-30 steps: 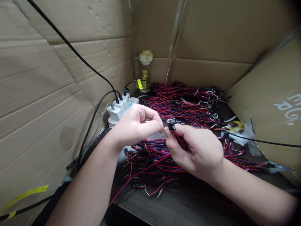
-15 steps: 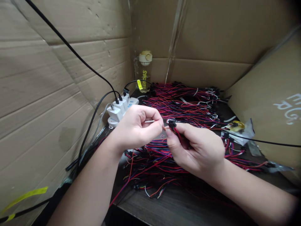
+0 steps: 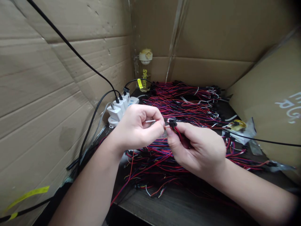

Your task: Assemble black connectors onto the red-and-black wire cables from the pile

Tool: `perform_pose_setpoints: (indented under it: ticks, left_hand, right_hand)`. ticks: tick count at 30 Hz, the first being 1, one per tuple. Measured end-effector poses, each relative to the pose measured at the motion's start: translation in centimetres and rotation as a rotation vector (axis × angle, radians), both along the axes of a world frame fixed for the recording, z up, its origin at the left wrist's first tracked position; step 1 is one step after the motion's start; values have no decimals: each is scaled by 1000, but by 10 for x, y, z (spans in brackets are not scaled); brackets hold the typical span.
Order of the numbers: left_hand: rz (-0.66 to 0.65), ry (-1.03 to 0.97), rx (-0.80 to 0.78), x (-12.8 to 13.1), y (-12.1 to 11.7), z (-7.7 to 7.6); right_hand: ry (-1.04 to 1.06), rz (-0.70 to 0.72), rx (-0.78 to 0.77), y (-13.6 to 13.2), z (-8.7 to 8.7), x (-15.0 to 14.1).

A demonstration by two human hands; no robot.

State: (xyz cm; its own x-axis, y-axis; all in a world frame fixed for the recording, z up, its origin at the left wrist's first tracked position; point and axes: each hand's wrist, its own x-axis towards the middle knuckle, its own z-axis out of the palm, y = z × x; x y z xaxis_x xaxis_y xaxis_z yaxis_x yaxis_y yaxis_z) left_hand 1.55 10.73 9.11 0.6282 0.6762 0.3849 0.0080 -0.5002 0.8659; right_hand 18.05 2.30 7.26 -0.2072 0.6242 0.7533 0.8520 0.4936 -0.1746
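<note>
My right hand (image 3: 198,147) grips a black plug connector (image 3: 173,122) between thumb and forefinger, its red and dark wires running back into the palm. Close beside it, my left hand (image 3: 141,128) is closed in a pinch on a thin wire. A white thin length (image 3: 150,121) pokes out of the curled left fingers, and a short orange-brown bit (image 3: 166,127) shows between the two hands' fingertips. Where exactly the wire meets the connector is hidden by the fingers. Below and behind the hands lie bundles of red and dark wires (image 3: 150,153).
A white power strip (image 3: 115,114) with black plugs stands at the left. Behind it is a clear bottle (image 3: 145,75) with a yellowish lid. More wire bundles (image 3: 183,91) lie at the back. Cardboard walls (image 3: 211,37) enclose the dark table (image 3: 145,204). A plastic bag (image 3: 246,131) lies right.
Both hands stay nearly in place, fingertips still together. The connector has tilted slightly in my right hand, and the camera view has shifted a little.
</note>
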Motion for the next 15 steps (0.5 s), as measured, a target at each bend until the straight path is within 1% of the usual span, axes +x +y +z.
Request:
perform_pose_setpoints:
  ticks: [3,8,15]
  left_hand:
    - [0,4,8,0,0,0]
    - [11,24,30,0,0,0]
    - [38,46,60,0,-1,0]
  right_hand:
    - [7,4,-7,0,0,0]
    - [28,-29,-27,-1,-3,-1]
    - [21,-40,-12,-1,-5,0]
